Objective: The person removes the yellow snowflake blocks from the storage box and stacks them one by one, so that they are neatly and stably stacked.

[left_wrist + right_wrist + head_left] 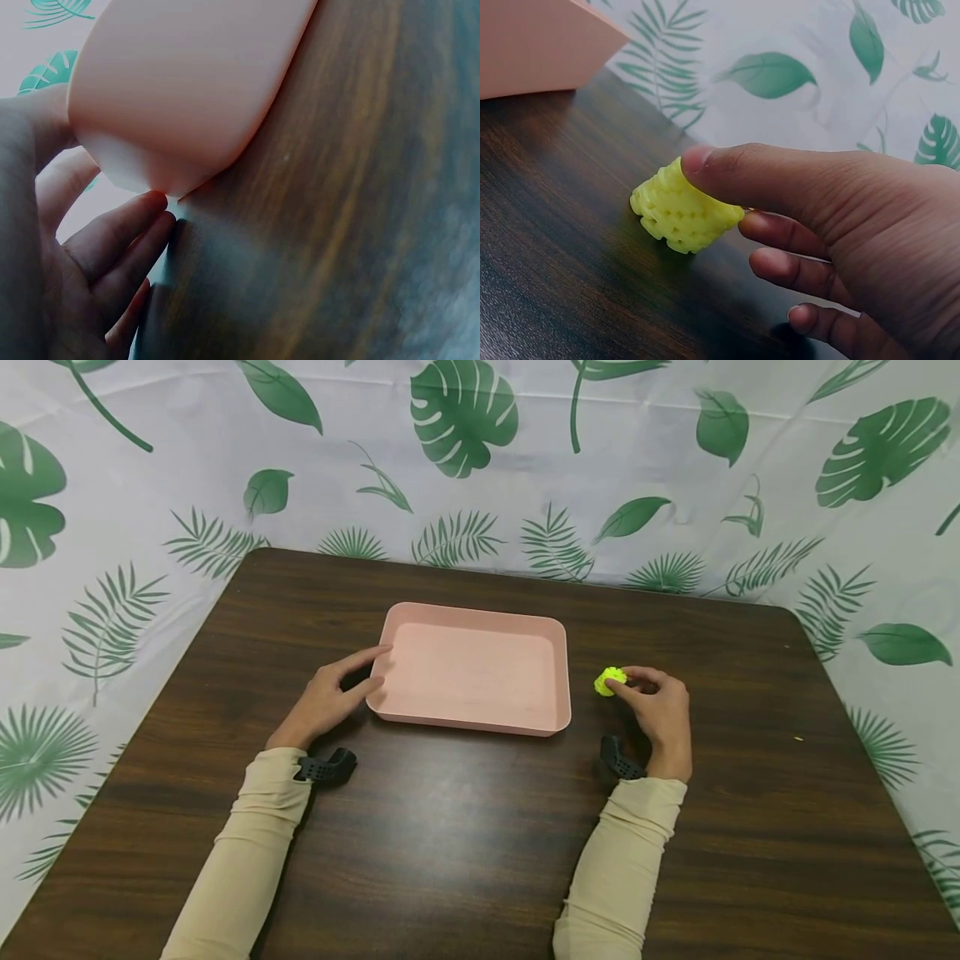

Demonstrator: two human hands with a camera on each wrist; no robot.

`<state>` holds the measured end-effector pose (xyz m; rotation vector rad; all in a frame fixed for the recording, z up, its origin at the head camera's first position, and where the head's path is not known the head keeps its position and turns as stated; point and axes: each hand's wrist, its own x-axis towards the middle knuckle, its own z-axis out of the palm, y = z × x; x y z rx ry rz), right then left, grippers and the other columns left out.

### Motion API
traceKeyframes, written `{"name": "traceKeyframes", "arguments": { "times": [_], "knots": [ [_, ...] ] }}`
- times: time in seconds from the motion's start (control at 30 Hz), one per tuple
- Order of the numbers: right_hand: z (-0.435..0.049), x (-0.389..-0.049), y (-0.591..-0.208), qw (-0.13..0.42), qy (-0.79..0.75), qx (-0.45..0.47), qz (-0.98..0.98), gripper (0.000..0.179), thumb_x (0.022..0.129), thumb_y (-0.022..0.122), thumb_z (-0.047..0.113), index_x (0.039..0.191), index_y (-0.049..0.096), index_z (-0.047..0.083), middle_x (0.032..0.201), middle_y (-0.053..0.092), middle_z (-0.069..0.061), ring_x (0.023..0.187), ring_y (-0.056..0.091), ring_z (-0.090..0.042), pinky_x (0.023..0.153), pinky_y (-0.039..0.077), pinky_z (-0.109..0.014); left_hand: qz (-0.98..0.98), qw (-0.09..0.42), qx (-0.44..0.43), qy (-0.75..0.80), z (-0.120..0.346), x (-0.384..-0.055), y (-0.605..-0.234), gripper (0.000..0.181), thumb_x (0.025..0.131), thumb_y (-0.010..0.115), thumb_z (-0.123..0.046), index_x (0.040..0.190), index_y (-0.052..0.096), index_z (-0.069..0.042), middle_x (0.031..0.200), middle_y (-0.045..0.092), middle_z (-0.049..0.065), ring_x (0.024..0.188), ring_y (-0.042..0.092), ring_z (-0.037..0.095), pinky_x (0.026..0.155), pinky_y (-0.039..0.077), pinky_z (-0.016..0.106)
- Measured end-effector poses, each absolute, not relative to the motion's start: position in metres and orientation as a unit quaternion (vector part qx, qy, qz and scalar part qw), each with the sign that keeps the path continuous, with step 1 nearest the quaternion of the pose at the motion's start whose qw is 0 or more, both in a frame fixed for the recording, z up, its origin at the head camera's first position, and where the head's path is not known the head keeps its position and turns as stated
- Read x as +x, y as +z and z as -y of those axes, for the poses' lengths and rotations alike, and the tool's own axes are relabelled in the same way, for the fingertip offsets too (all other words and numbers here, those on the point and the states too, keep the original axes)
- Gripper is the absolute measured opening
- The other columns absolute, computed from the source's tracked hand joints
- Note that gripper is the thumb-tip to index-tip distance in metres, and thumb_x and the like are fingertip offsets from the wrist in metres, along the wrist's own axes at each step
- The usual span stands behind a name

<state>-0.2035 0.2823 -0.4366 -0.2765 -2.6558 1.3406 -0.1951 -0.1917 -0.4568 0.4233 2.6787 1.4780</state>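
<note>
A shallow pink tray (472, 668) with rounded corners lies on the dark wooden table. My left hand (322, 697) holds its left side: thumb and index finger reach the rim in the head view, and fingertips (156, 201) touch the outer wall near the bottom in the left wrist view. Beyond the tray's right side, my right hand (660, 710) pinches a small bright yellow lattice-textured piece (679, 214) between thumb and fingers. That piece is low over the table; whether it touches the wood I cannot tell. Its exact kind is unclear.
The table (450, 827) reaches back to a white curtain (480, 493) printed with green leaves. A black band (326, 768) sits on the left wrist and another black band (618, 760) on the right. A tiny pale speck (798, 739) lies at the right.
</note>
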Motion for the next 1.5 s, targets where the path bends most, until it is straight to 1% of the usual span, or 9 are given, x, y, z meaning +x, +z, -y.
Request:
{"name": "traceKeyframes", "arguments": {
  "times": [0.27, 0.43, 0.53, 0.6, 0.7, 0.77, 0.87, 1.03, 1.5],
  "knots": [
    [-0.281, -0.204, -0.436, 0.077, 0.457, -0.1, 0.88, 0.042, 0.09, 0.084, 0.026, 0.119, 0.075, -0.003, 0.107, 0.067, -0.012, 0.083, 0.054, -0.012, 0.069, 0.045, -0.019, -0.867, 0.031, 0.134, 0.479, 0.192, -0.195, -0.456, 0.052, 0.105, 0.062, -0.034, 0.156, 0.049, -0.032, 0.16, 0.045, 0.001, 0.15, 0.037, 0.029, 0.12, 0.026, 0.063],
    [-0.286, -0.199, -0.426, 0.064, 0.456, -0.112, 0.88, 0.052, 0.092, 0.08, 0.039, 0.127, 0.072, 0.001, 0.114, 0.067, -0.011, 0.091, 0.055, -0.013, 0.074, 0.045, -0.022, -0.866, 0.033, 0.137, 0.48, 0.191, -0.195, -0.455, 0.052, 0.105, 0.062, -0.034, 0.156, 0.049, -0.032, 0.16, 0.045, 0.001, 0.15, 0.037, 0.03, 0.12, 0.026, 0.063],
    [-0.291, -0.2, -0.414, 0.039, 0.446, -0.1, 0.888, 0.062, 0.093, 0.075, 0.048, 0.135, 0.067, 0.003, 0.122, 0.065, -0.016, 0.103, 0.057, -0.022, 0.084, 0.047, -0.032, -0.865, 0.031, 0.141, 0.48, 0.192, -0.194, -0.454, 0.053, 0.105, 0.062, -0.034, 0.156, 0.049, -0.031, 0.16, 0.046, 0.003, 0.15, 0.038, 0.032, 0.118, 0.027, 0.065],
    [-0.294, -0.205, -0.403, 0.009, 0.416, -0.069, 0.907, 0.066, 0.096, 0.071, 0.05, 0.141, 0.062, 0.003, 0.13, 0.062, -0.02, 0.114, 0.057, -0.031, 0.093, 0.049, -0.044, -0.866, 0.028, 0.141, 0.479, 0.193, -0.195, -0.454, 0.053, 0.105, 0.062, -0.035, 0.156, 0.05, -0.031, 0.159, 0.046, 0.003, 0.149, 0.038, 0.032, 0.118, 0.028, 0.065],
    [-0.295, -0.215, -0.391, -0.053, 0.349, 0.006, 0.936, 0.063, 0.1, 0.069, 0.04, 0.146, 0.055, 0.0, 0.136, 0.057, -0.027, 0.123, 0.054, -0.042, 0.101, 0.047, -0.06, -0.869, 0.027, 0.137, 0.475, 0.195, -0.194, -0.454, 0.052, 0.105, 0.062, -0.037, 0.155, 0.05, -0.032, 0.159, 0.047, 0.003, 0.148, 0.04, 0.032, 0.117, 0.03, 0.065],
    [-0.293, -0.221, -0.389, -0.09, 0.303, 0.06, 0.947, 0.06, 0.098, 0.07, 0.031, 0.144, 0.054, -0.004, 0.135, 0.056, -0.03, 0.121, 0.054, -0.046, 0.101, 0.046, -0.063, -0.871, 0.03, 0.134, 0.471, 0.196, -0.193, -0.454, 0.053, 0.104, 0.063, -0.038, 0.155, 0.05, -0.033, 0.159, 0.047, 0.005, 0.148, 0.04, 0.034, 0.115, 0.03, 0.067],
    [-0.288, -0.228, -0.39, -0.138, 0.264, 0.099, 0.95, 0.058, 0.092, 0.073, 0.02, 0.141, 0.056, -0.007, 0.129, 0.057, -0.03, 0.114, 0.056, -0.044, 0.098, 0.049, -0.059, -0.874, 0.03, 0.138, 0.465, 0.198, -0.191, -0.453, 0.053, 0.104, 0.063, -0.037, 0.156, 0.05, -0.032, 0.158, 0.048, 0.007, 0.147, 0.041, 0.037, 0.114, 0.031, 0.069],
    [-0.282, -0.235, -0.386, -0.182, 0.228, 0.096, 0.952, 0.058, 0.088, 0.074, 0.016, 0.14, 0.057, -0.004, 0.126, 0.056, -0.027, 0.109, 0.056, -0.04, 0.094, 0.053, -0.052, -0.871, 0.015, 0.152, 0.467, 0.197, -0.19, -0.456, 0.052, 0.104, 0.064, -0.032, 0.155, 0.052, -0.029, 0.156, 0.051, 0.009, 0.144, 0.044, 0.038, 0.112, 0.033, 0.068],
    [-0.269, -0.242, -0.389, -0.189, 0.179, 0.103, 0.96, 0.044, 0.088, 0.073, 0.011, 0.131, 0.067, 0.001, 0.131, 0.052, -0.028, 0.104, 0.053, -0.037, 0.091, 0.051, -0.05, -0.875, 0.015, 0.149, 0.46, 0.198, -0.194, -0.457, 0.053, 0.104, 0.064, -0.032, 0.155, 0.051, -0.027, 0.156, 0.051, 0.011, 0.144, 0.044, 0.038, 0.113, 0.033, 0.069]
  ]
}}
